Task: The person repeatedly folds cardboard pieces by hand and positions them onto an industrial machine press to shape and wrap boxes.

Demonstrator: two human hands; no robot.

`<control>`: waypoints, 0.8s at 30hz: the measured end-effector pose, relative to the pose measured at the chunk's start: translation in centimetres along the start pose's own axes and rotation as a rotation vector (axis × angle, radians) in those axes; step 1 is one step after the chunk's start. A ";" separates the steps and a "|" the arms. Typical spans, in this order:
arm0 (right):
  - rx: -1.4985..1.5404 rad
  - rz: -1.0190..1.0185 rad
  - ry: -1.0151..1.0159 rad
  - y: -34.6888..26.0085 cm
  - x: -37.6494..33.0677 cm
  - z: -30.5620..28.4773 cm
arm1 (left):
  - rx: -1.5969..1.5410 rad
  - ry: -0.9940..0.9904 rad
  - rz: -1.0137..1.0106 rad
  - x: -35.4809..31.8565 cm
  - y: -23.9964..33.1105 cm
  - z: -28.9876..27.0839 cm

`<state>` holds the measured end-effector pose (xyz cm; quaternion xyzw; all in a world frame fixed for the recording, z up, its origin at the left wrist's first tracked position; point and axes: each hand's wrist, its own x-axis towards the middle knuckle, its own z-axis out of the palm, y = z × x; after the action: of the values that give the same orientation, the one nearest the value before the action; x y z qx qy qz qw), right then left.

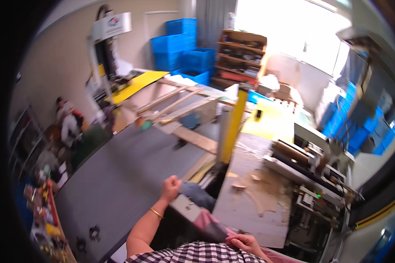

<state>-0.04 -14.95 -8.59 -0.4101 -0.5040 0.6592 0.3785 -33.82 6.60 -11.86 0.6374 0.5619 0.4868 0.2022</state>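
The left hand (171, 187) is being held clenched at the right edge of the grey tabletop (118, 184), with nothing seen to be gripped. The right hand (245, 243) is being held with bent fingers at the lower end of the red-checked cloth (202, 219); whether the cloth is being pinched cannot be told. The cloth is lying between the hands, beside a pale box (185, 208) just below the left hand. Handling is probably being done well if the cloth is being controlled gently from its end and the box's edge is being avoided as a snag.
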 end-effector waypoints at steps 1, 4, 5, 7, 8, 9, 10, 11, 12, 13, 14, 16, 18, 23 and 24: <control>-0.056 0.045 -0.069 -0.5 1.2 2.1 | 0.094 0.119 -0.137 -1.8 -7.2 -4.6; -0.255 0.066 -0.257 -0.7 6.1 7.7 | 0.484 0.366 -0.569 -12.4 -23.2 -20.2; -0.322 0.039 -0.341 -0.4 7.5 9.6 | 0.630 0.453 -0.758 -18.1 -26.9 -26.4; -0.413 -0.027 -0.433 -1.1 10.5 12.5 | 0.831 0.451 -1.110 -24.4 -29.3 -32.7; -0.417 -0.060 -0.493 -0.8 11.8 14.0 | 0.880 0.439 -1.139 -27.5 -29.7 -36.0; -0.470 -0.045 -0.509 -0.8 13.4 15.5 | 0.897 0.453 -1.158 -28.9 -29.9 -37.2; -0.474 -0.045 -0.497 -1.1 14.4 17.0 | 0.920 0.467 -1.176 -29.7 -29.8 -38.5; -0.496 -0.053 -0.531 -1.6 15.2 18.6 | 0.922 0.471 -1.185 -31.4 -30.0 -39.7; -0.516 -0.059 -0.562 -2.1 16.0 19.9 | 1.021 0.412 -1.248 -32.8 -30.2 -40.7; -0.583 -0.102 -0.583 -2.8 17.0 20.8 | 1.120 0.351 -1.308 -33.7 -30.3 -41.8; -0.655 -0.314 -0.532 -2.0 18.4 20.8 | 1.116 0.339 -1.307 -33.4 -30.2 -41.8; -0.796 -0.319 -0.319 -1.6 21.2 19.8 | 1.189 0.268 -1.193 -32.5 -29.8 -41.6; -0.943 -0.454 -0.123 -1.7 25.0 17.8 | 1.086 0.165 -1.287 -30.9 -29.9 -42.9; -1.439 -0.539 0.127 1.1 30.7 10.8 | 0.539 0.257 -0.966 -27.1 -32.6 -40.3; -1.543 -0.469 0.031 3.6 30.8 9.7 | 0.148 0.412 -1.038 -26.1 -33.1 -38.7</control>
<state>-20.90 9.03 -15.46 -0.4484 -0.8849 0.0228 0.1239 -81.07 -18.93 -31.56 0.1814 0.8624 0.3971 0.2561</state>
